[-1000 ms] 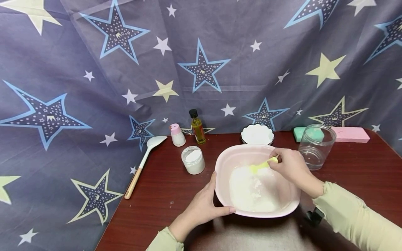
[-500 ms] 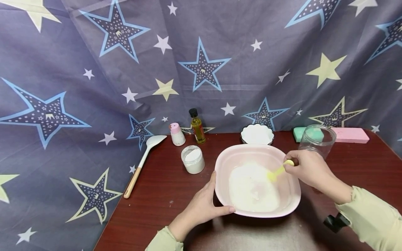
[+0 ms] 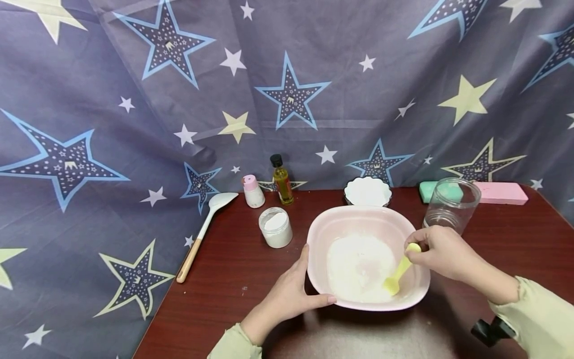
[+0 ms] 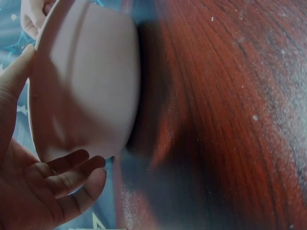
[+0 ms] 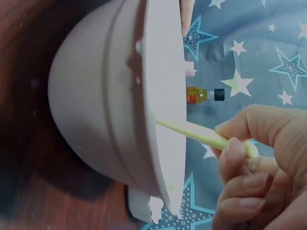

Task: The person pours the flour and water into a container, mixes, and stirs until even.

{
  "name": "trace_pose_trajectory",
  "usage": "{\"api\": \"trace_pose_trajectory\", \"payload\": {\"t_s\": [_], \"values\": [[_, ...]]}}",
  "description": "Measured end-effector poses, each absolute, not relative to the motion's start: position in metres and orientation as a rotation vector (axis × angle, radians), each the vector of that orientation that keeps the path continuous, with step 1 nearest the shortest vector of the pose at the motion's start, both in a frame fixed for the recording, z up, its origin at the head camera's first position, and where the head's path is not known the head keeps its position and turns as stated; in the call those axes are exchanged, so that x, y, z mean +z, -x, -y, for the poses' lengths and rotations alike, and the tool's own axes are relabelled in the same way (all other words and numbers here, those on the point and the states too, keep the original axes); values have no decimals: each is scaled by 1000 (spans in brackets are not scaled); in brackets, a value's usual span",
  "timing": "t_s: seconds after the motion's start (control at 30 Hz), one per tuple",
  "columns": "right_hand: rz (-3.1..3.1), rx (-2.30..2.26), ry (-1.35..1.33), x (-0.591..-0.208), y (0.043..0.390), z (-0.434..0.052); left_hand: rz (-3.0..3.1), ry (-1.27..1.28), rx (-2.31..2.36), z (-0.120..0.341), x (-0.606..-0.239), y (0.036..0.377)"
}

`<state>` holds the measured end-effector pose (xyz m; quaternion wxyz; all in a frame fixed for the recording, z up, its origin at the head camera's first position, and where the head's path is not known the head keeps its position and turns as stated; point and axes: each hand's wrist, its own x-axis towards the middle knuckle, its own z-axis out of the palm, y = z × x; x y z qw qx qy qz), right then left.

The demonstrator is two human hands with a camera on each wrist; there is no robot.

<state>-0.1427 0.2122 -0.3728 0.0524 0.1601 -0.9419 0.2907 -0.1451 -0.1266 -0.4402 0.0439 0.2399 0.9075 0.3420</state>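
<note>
A pink bowl (image 3: 354, 219) with white powder (image 3: 354, 267) in it stands on the dark red table (image 3: 233, 264). My left hand (image 3: 291, 294) holds the bowl's near left rim, thumb along the edge; the left wrist view shows that hand (image 4: 33, 191) cupped against the bowl's outer wall (image 4: 86, 81). My right hand (image 3: 441, 252) pinches the handle of a small yellow spoon (image 3: 396, 274), whose tip lies in the powder at the bowl's near right. In the right wrist view the spoon handle (image 5: 192, 130) crosses the bowl's rim (image 5: 165, 96), pinched by that hand (image 5: 249, 163).
A clear glass jar (image 3: 450, 204) stands just behind my right hand. A small white scalloped dish (image 3: 367, 192) is behind the bowl. Left of the bowl are a jar of white powder (image 3: 275, 227), an oil bottle (image 3: 281, 180), a pink-capped bottle (image 3: 253, 192) and a white spatula (image 3: 204, 232). Green and pink blocks (image 3: 498, 192) lie far right.
My right hand has swept the yellow spoon from the bowl's far middle round to its near right side. The left hand and the bowl have stayed put.
</note>
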Motion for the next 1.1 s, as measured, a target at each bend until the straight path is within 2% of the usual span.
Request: {"api": "trace_pose_trajectory", "payload": {"t_s": [0.67,1.1], "values": [[2705,1086,-617,-399,150,-170,-2787,-732,1029,126,-441,145],[2702,903,-400,-402,160,-168,-2774,-733,1038,126,-440,145]]}}
